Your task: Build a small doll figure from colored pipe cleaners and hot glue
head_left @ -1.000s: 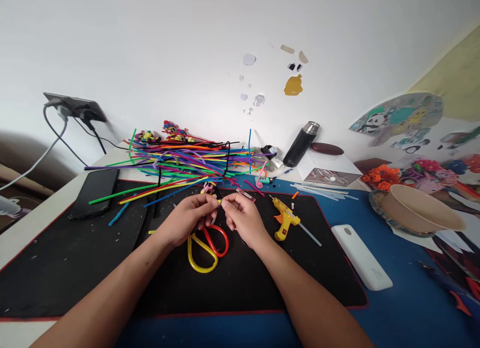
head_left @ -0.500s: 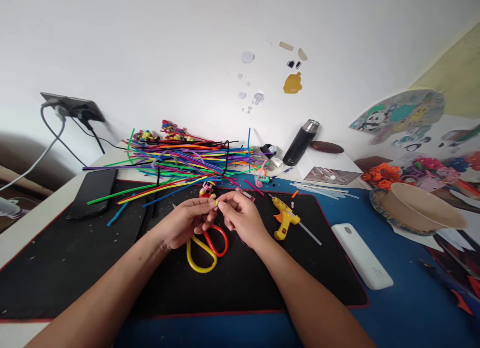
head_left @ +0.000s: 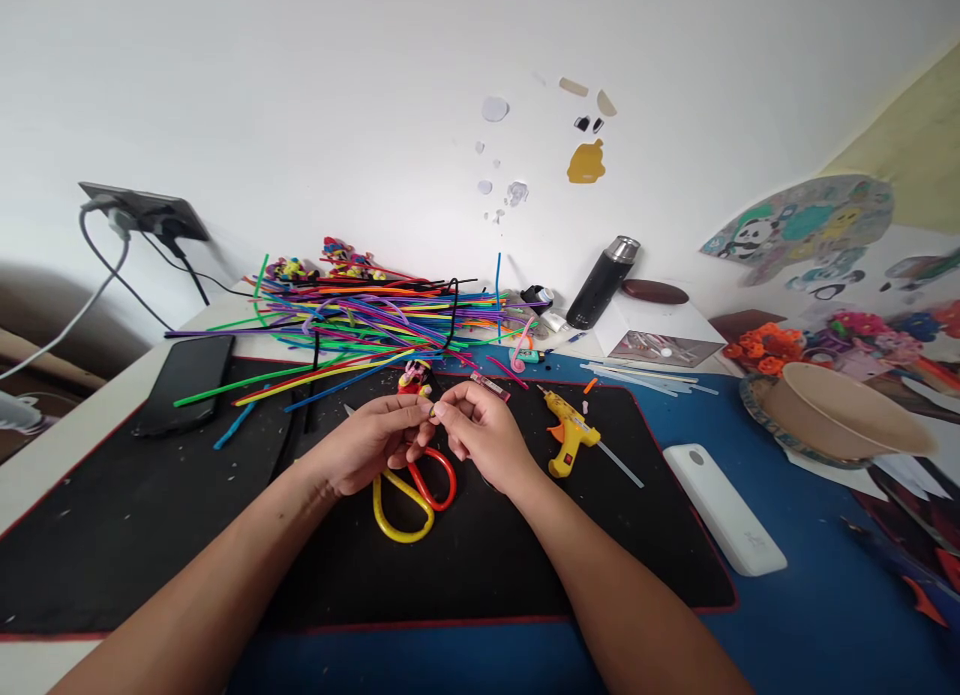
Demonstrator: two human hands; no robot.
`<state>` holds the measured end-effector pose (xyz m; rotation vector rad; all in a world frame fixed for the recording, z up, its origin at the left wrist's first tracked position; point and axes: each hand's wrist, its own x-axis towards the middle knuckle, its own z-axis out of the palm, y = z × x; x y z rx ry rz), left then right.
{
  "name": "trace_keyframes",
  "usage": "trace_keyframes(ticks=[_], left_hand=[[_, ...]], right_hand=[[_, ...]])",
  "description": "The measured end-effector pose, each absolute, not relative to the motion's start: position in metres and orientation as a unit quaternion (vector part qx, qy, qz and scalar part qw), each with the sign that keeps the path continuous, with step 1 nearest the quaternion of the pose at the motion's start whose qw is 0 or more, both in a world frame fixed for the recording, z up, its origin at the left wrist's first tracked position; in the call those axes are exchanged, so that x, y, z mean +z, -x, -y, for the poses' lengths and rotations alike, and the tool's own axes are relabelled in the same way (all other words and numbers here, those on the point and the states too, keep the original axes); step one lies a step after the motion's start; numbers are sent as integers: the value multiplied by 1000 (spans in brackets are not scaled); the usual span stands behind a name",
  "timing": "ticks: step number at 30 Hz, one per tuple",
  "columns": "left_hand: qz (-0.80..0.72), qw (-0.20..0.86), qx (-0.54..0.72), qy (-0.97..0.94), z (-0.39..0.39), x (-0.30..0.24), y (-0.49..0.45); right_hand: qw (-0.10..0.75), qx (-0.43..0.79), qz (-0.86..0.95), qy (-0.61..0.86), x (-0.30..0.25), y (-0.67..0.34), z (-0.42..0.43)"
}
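Above the black mat, my left hand (head_left: 384,437) and my right hand (head_left: 481,430) meet fingertip to fingertip, both closed in a pinch. Between them is a small yellow piece (head_left: 433,411), mostly covered by the fingers; its kind is too small to tell. Just behind the fingertips stands a small red, pink and black figure (head_left: 414,379), partly hidden by my hands. Beneath my hands lie scissors with one yellow and one red handle (head_left: 403,535); my left hand covers part of them. Right of my right hand rests a yellow hot glue gun (head_left: 571,437) with a glue stick in it.
Colourful pipe cleaners (head_left: 375,320) are heaped at the back. A phone (head_left: 187,383) lies left on the black mat (head_left: 480,575). Rightward are a white power bank (head_left: 724,510), loose glue sticks (head_left: 649,377), a black flask (head_left: 604,283) and a beige bowl (head_left: 851,410).
My fingertips have closed further over the small yellow piece, so less of it shows. Both hands stay in nearly the same place, and the things on the table have not moved.
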<state>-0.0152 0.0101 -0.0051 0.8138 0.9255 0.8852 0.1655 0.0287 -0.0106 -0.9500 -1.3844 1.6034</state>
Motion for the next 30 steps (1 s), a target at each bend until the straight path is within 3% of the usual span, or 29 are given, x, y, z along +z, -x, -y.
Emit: trace_keyframes(ticks=[30], left_hand=[[-443,673,428,-409,-12,-3,19]], right_hand=[[393,659,520,376,-11,-165,-29]])
